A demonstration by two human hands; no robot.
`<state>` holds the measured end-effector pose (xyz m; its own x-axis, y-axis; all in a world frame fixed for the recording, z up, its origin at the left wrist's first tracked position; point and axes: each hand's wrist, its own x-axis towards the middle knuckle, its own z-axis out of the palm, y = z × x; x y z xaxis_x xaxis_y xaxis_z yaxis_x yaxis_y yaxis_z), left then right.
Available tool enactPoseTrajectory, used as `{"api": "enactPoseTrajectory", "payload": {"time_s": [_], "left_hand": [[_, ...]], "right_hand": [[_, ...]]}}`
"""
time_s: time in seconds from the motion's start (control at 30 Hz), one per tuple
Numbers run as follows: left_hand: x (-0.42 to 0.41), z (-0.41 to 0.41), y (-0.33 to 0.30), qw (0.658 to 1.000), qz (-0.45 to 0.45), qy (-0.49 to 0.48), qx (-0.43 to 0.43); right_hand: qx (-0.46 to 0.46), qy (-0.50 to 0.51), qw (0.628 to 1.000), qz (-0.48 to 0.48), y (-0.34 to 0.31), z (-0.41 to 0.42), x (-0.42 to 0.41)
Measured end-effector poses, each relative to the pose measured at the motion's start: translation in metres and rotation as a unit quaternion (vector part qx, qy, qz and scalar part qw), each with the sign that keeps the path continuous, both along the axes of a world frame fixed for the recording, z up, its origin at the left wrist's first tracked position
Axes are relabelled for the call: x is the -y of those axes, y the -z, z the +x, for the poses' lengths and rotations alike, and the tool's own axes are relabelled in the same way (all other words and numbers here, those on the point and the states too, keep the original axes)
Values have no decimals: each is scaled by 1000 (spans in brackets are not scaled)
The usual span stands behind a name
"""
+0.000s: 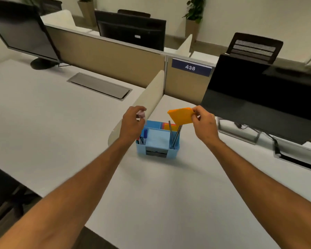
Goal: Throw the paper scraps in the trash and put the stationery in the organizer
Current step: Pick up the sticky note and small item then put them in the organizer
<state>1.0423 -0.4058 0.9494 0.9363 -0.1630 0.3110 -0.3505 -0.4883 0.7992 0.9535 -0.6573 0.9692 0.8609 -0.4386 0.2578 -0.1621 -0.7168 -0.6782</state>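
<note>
A light blue desk organizer stands on the white desk in the middle of the view. Pens sit in its left slot, grey sticks in its right slot, and orange pads at its back. My right hand pinches an orange pad of sticky notes just above the organizer's back right corner. My left hand hovers over the organizer's left side, fingers closed around a small pinkish object that is blurred and partly hidden.
A low cream divider runs behind the organizer. A dark monitor stands at the right with cables below it, another monitor at the far left. A grey cable hatch is set in the left desk. No trash bin is in view.
</note>
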Motion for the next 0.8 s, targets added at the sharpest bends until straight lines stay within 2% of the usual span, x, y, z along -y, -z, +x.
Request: {"api": "enactPoseTrajectory", "payload": {"time_s": [0.2, 0.4, 0.63, 0.8], "left_hand": [[23, 41, 35, 999, 11, 25, -41], [33, 58, 61, 995, 71, 26, -69], [32, 67, 74, 988, 130, 39, -78], [35, 71, 72, 983, 140, 26, -120]], "right_hand": [[-21, 26, 999, -36, 23, 57, 12], [-124, -18, 990, -65, 48, 85, 15], [-199, -95, 960, -172, 58, 95, 12], [-265, -130, 933, -204, 57, 101, 13]]}}
